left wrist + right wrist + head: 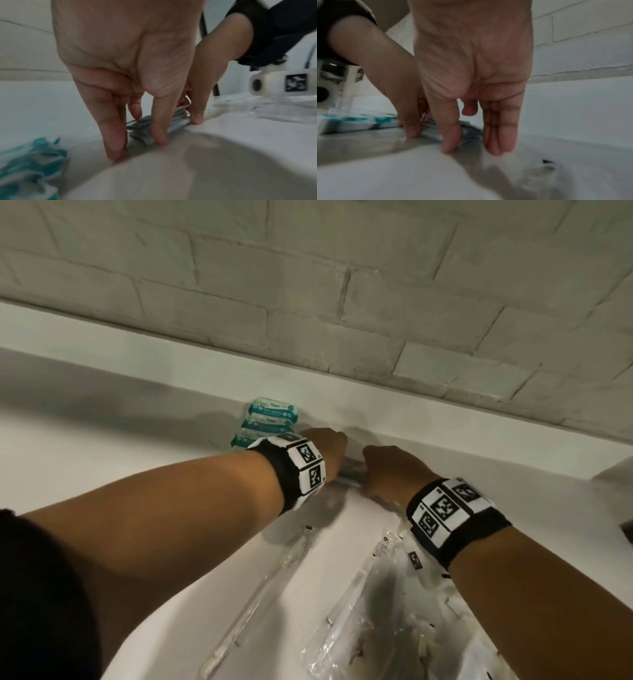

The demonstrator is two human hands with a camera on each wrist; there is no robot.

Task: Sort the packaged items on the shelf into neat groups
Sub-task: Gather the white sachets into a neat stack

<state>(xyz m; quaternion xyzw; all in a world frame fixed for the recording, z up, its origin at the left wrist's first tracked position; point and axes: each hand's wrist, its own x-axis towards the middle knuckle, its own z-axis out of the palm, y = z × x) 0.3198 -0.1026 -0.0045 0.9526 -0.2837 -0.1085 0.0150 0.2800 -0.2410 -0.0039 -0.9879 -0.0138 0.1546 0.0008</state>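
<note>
A small stack of grey foil packets (352, 473) stands on edge near the back of the white shelf (102, 474). My left hand (334, 448) pinches its left end, thumb in front and fingers behind. In the left wrist view the grey packets (142, 129) sit between the thumb and fingers of that left hand (137, 146). My right hand (375, 462) grips the other end; in the right wrist view this right hand (474, 147) straddles the grey packets (471, 133). Three teal packets (270, 419) lie in a row just left of my hands.
Several clear plastic packages (373, 594) lie on the shelf in front, under my right forearm. The shelf's white back panel (445, 419) rises just behind the hands, with a brick wall (308, 285) above. The left wrist view is blurred.
</note>
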